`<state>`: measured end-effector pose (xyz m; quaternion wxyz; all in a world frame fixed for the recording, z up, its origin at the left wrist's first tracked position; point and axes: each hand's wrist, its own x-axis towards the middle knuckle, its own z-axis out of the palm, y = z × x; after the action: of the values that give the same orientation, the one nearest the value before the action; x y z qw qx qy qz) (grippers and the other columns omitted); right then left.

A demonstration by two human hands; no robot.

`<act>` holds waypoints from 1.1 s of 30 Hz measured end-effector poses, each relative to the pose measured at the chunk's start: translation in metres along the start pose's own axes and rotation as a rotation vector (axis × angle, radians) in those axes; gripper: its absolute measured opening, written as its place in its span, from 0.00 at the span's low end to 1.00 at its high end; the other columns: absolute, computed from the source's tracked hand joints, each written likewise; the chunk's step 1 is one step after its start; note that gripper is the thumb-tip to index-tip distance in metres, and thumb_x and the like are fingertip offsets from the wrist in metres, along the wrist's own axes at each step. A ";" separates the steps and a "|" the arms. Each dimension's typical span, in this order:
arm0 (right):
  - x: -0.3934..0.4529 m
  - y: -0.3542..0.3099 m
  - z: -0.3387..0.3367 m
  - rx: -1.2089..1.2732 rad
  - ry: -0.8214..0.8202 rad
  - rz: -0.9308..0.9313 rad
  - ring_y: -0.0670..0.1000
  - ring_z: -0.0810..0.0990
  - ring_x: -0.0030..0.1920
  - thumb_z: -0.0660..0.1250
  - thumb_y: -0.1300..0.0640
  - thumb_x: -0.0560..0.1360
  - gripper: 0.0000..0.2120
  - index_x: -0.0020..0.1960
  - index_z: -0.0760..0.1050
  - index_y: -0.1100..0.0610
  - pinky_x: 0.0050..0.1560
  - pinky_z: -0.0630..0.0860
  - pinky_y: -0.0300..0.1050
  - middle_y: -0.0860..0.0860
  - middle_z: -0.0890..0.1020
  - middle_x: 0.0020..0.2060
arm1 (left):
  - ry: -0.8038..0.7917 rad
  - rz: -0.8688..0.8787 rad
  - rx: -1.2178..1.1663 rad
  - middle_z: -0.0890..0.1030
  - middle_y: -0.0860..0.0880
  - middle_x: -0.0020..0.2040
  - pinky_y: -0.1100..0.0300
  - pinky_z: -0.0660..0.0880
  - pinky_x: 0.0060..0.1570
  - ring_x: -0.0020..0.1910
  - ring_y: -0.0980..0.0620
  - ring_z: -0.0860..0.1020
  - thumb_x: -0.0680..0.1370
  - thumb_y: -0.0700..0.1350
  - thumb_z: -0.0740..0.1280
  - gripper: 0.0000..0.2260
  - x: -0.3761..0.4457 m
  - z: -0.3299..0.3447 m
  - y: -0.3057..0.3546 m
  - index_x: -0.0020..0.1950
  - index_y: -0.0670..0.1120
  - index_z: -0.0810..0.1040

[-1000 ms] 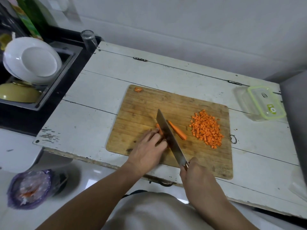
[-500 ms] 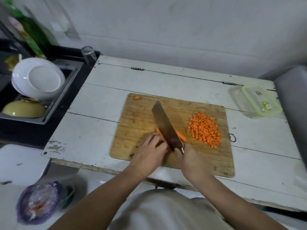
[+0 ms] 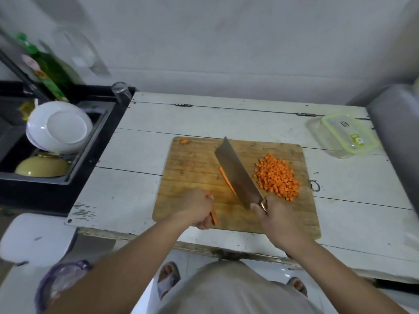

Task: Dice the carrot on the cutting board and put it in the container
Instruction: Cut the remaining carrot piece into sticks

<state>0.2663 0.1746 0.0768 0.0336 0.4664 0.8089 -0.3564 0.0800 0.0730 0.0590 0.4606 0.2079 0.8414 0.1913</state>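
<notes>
Carrot strip (image 3: 227, 180) lies mid cutting board (image 3: 195, 164), beside the cleaver (image 3: 238, 175) gripped by right hand (image 3: 277, 219), ready for dicing. Left hand (image 3: 196, 210) curls around more strips (image 3: 213, 217), kept aside. Diced pile (image 3: 276, 176) heaped rightward, toward container (image 3: 344, 134), probably for easy transfer.

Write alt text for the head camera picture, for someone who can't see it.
A person's right hand holds a cleaver over a carrot strip on a wooden cutting board, while the left hand grips more carrot strips. Diced carrot is piled on the board's right; a clear container sits on the white table beyond.
</notes>
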 end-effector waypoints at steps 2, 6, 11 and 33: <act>-0.004 -0.002 0.005 -0.041 -0.029 -0.018 0.53 0.80 0.38 0.59 0.40 0.81 0.12 0.51 0.72 0.48 0.40 0.78 0.53 0.49 0.80 0.37 | -0.051 -0.129 -0.344 0.85 0.39 0.38 0.51 0.85 0.39 0.36 0.42 0.86 0.87 0.49 0.55 0.14 -0.007 0.005 -0.001 0.59 0.41 0.75; -0.015 -0.002 0.008 -0.187 -0.064 -0.079 0.53 0.79 0.39 0.58 0.39 0.81 0.15 0.49 0.72 0.50 0.40 0.76 0.51 0.48 0.79 0.36 | -0.070 -0.159 -0.595 0.85 0.35 0.41 0.44 0.84 0.46 0.40 0.37 0.86 0.87 0.45 0.56 0.14 -0.014 0.014 -0.003 0.63 0.36 0.73; -0.032 -0.004 0.012 -0.247 -0.115 -0.164 0.46 0.73 0.34 0.58 0.41 0.83 0.14 0.43 0.66 0.49 0.31 0.64 0.38 0.46 0.75 0.34 | -0.025 -0.143 -0.709 0.84 0.32 0.45 0.44 0.84 0.46 0.41 0.38 0.86 0.87 0.41 0.54 0.13 -0.011 0.025 -0.008 0.66 0.37 0.71; -0.022 -0.001 0.002 -0.273 -0.109 -0.121 0.48 0.78 0.34 0.57 0.41 0.83 0.13 0.47 0.68 0.50 0.31 0.68 0.44 0.47 0.78 0.34 | 0.267 -0.053 -0.649 0.85 0.43 0.34 0.47 0.85 0.42 0.34 0.45 0.86 0.83 0.40 0.67 0.10 0.009 0.036 -0.018 0.42 0.44 0.81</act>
<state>0.2772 0.1571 0.0842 0.1191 0.3878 0.8734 -0.2695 0.1030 0.0669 0.0253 0.3934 0.0019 0.7947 0.4623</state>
